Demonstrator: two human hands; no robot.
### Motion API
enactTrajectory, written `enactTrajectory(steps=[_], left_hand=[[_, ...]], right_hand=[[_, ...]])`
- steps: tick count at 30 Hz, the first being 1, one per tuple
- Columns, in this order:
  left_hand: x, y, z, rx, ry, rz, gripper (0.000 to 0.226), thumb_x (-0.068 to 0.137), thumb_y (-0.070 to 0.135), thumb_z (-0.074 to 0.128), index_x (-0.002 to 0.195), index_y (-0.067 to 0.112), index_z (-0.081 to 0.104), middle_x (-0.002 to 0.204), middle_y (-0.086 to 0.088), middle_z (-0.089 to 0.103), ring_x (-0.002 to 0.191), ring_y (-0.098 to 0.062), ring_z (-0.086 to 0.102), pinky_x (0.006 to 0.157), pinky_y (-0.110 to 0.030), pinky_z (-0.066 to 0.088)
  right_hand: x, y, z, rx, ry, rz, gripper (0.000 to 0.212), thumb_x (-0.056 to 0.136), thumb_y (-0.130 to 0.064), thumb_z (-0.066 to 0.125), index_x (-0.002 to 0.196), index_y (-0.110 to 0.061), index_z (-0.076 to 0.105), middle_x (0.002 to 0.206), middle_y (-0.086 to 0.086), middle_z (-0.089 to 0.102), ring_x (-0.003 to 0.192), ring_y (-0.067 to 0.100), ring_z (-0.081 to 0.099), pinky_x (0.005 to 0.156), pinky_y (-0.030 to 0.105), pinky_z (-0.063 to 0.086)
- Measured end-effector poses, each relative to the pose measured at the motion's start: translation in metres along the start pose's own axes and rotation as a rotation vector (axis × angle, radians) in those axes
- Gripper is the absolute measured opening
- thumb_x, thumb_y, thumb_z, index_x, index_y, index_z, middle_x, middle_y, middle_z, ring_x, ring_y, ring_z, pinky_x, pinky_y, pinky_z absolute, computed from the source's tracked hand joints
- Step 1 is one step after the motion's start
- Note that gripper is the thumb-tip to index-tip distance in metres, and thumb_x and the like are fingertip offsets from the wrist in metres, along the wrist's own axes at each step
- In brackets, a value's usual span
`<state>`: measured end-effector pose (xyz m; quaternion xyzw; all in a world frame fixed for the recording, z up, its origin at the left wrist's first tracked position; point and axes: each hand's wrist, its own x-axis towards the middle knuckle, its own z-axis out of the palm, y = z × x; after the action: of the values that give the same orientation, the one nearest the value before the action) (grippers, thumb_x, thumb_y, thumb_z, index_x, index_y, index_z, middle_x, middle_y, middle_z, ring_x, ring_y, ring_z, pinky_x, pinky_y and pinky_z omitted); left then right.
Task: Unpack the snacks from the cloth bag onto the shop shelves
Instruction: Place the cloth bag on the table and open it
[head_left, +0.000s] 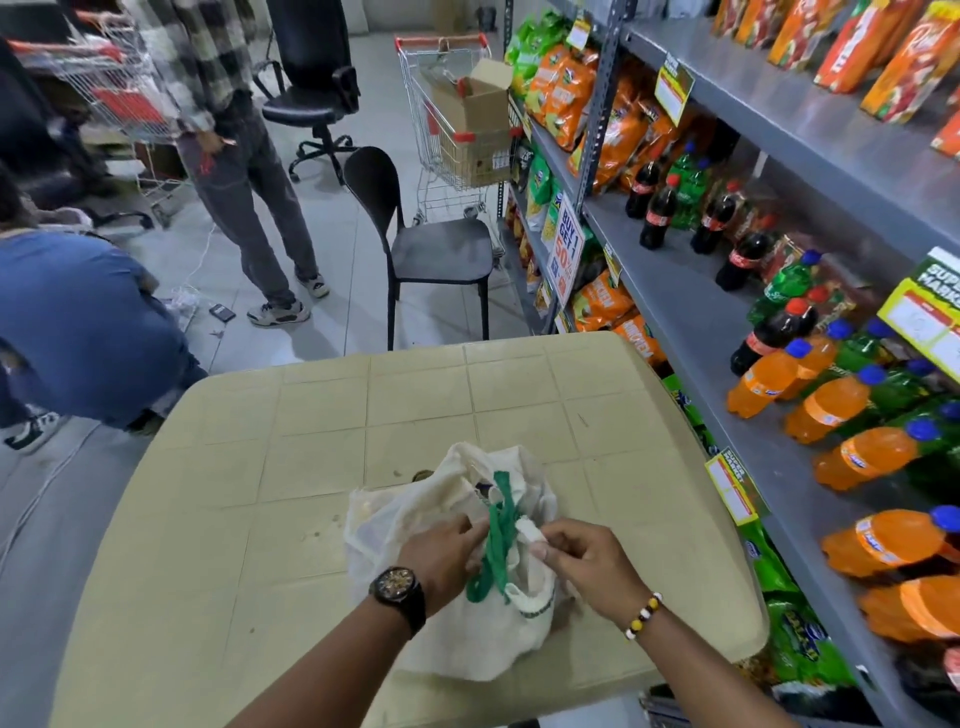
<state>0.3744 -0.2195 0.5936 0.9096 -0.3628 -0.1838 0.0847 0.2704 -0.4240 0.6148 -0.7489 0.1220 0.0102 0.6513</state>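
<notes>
A cream cloth bag (415, 525) with green handles (496, 540) lies crumpled on the beige table (311, 415) in front of me. My left hand (441, 558), with a black watch on its wrist, holds the bag's cloth beside the green handles. My right hand (576, 558), with a bead bracelet on its wrist, pinches the bag's white rim near the opening. A dark packet edge (480, 488) shows inside the bag; the other contents are hidden. Grey shop shelves (691, 312) run along my right.
The shelves hold orange soda bottles (841, 405), cola bottles (657, 213) and orange snack bags (566, 98). A black chair (415, 244) stands beyond the table, and a trolley with a cardboard box (467, 119) behind it. Two people are at the left.
</notes>
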Motion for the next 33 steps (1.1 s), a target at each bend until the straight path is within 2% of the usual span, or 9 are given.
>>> enactTrajectory(steps=[2, 8, 11, 14, 16, 19, 23, 29, 33], left_hand=[[0.008, 0.005, 0.004, 0.021, 0.01, -0.005, 0.029, 0.096, 0.041, 0.048, 0.124, 0.034, 0.048, 0.109, 0.003, 0.055, 0.09, -0.021, 0.054, 0.07, -0.036, 0.052], [0.023, 0.019, 0.003, 0.087, 0.063, 0.047, 0.027, 0.098, 0.032, 0.046, 0.12, 0.027, 0.06, 0.121, 0.0, 0.058, 0.107, -0.023, 0.053, 0.074, -0.033, 0.047], [0.022, 0.022, -0.004, 0.102, 0.06, 0.055, 0.027, 0.1, 0.03, 0.044, 0.122, 0.023, 0.058, 0.132, -0.002, 0.053, 0.113, -0.024, 0.05, 0.08, -0.035, 0.051], [0.019, 0.019, -0.008, 0.152, 0.04, 0.164, 0.036, 0.095, 0.029, 0.039, 0.121, 0.015, 0.06, 0.147, -0.002, 0.048, 0.116, -0.027, 0.051, 0.086, -0.038, 0.052], [0.012, 0.017, -0.013, 0.17, -0.028, 0.237, 0.049, 0.089, 0.038, 0.028, 0.119, 0.014, 0.059, 0.137, -0.002, 0.057, 0.105, -0.028, 0.056, 0.083, -0.041, 0.053], [-0.003, 0.009, -0.025, 0.229, -0.121, 0.251, 0.026, 0.09, 0.036, 0.039, 0.102, 0.017, 0.052, 0.102, -0.004, 0.065, 0.077, -0.027, 0.055, 0.061, -0.036, 0.045], [-0.029, -0.013, -0.032, 0.247, -0.099, 0.285, 0.031, 0.088, 0.042, 0.04, 0.108, 0.021, 0.049, 0.096, -0.001, 0.067, 0.074, -0.03, 0.062, 0.049, -0.03, 0.029], [-0.077, -0.047, -0.045, 0.172, -0.044, 0.123, 0.042, 0.095, 0.063, 0.028, 0.112, 0.027, 0.042, 0.095, 0.001, 0.071, 0.076, -0.03, 0.064, 0.057, -0.033, 0.033], [-0.098, -0.054, -0.046, 0.283, -0.026, 0.074, 0.059, 0.096, 0.063, -0.001, 0.088, 0.027, 0.045, 0.077, 0.0, 0.063, 0.057, -0.023, 0.045, 0.046, -0.033, 0.026]], right_hand=[[-0.005, -0.008, -0.01, 0.082, 0.017, -0.011, 0.028, 0.077, -0.038, 0.077, 0.082, -0.01, 0.073, 0.068, -0.002, 0.066, 0.066, 0.008, 0.057, 0.063, 0.023, 0.047], [-0.013, -0.015, -0.038, 0.143, 0.053, -0.013, 0.009, 0.085, -0.008, 0.071, 0.085, 0.001, 0.071, 0.071, 0.003, 0.067, 0.067, 0.01, 0.058, 0.063, 0.024, 0.048], [-0.012, -0.016, -0.055, 0.234, 0.194, 0.03, 0.033, 0.078, -0.027, 0.079, 0.086, 0.003, 0.068, 0.073, 0.012, 0.066, 0.07, 0.019, 0.059, 0.061, 0.032, 0.052], [-0.011, -0.017, -0.077, 0.328, 0.395, 0.086, 0.014, 0.085, -0.009, 0.069, 0.086, 0.005, 0.066, 0.076, 0.017, 0.067, 0.07, 0.024, 0.061, 0.063, 0.036, 0.053], [-0.011, -0.016, -0.092, 0.275, 0.531, 0.137, 0.005, 0.087, -0.001, 0.064, 0.083, 0.002, 0.065, 0.073, 0.013, 0.067, 0.065, 0.022, 0.06, 0.059, 0.034, 0.052], [-0.01, -0.005, -0.108, 0.07, 0.663, 0.209, 0.013, 0.087, -0.003, 0.064, 0.074, 0.001, 0.064, 0.063, 0.011, 0.064, 0.058, 0.024, 0.057, 0.056, 0.035, 0.05], [-0.007, 0.012, -0.114, -0.156, 0.755, 0.331, 0.017, 0.081, -0.012, 0.067, 0.064, -0.008, 0.063, 0.06, 0.01, 0.068, 0.056, 0.022, 0.066, 0.054, 0.029, 0.047], [0.007, 0.039, -0.117, -0.415, 0.712, 0.432, 0.018, 0.077, -0.017, 0.065, 0.06, -0.015, 0.059, 0.057, 0.006, 0.066, 0.062, 0.032, 0.061, 0.06, 0.036, 0.053], [0.014, 0.042, -0.104, -0.588, 0.578, 0.445, 0.011, 0.071, -0.013, 0.068, 0.072, -0.015, 0.056, 0.074, 0.009, 0.063, 0.073, 0.036, 0.058, 0.06, 0.033, 0.043]])
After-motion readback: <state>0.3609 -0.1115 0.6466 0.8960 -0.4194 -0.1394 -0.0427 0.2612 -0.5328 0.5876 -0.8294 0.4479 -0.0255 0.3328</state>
